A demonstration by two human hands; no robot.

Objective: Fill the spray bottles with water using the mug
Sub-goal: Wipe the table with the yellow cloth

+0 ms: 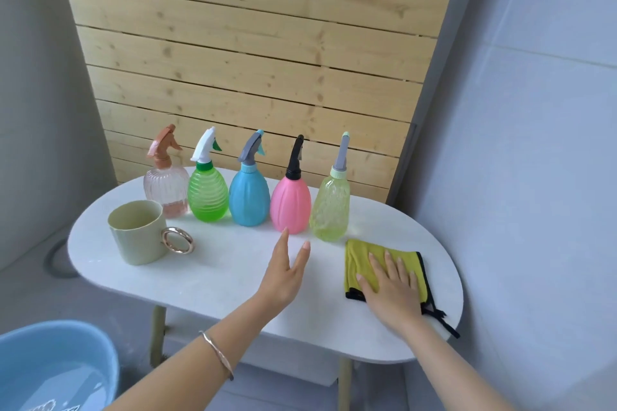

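Head view, single frame. White oval table (213, 280) fills the centre of the frame, with a wood-slat panel (253, 43) behind it.

Five spray bottles stand upright in a row along the far edge of the table, left to right in the frame: clear pink bottle (166, 190) with a tan trigger head, green bottle (208, 195) with a white head, blue bottle (249, 198) with a grey head, pink bottle (290, 205) with a black head, pale yellow-green bottle (330, 210) with a grey head. All trigger heads are fitted. Neighbours stand just beside one another; whether they touch cannot be told.

Mug (138, 232), pale green with a gold ring handle, sits on the table at centre left, in front of the clear pink bottle, handle towards frame right. Water level inside not discernible.

Left hand (287, 272): fingers straight, spread, holding nothing, raised above the table just in front of the pink bottle. Bracelet (218, 355) on that wrist.

Right hand (394, 287): flat, fingers extended, resting on a yellow cloth (359, 255) with black trim at centre right.

Blue basin (56, 367) with water, lower left corner.
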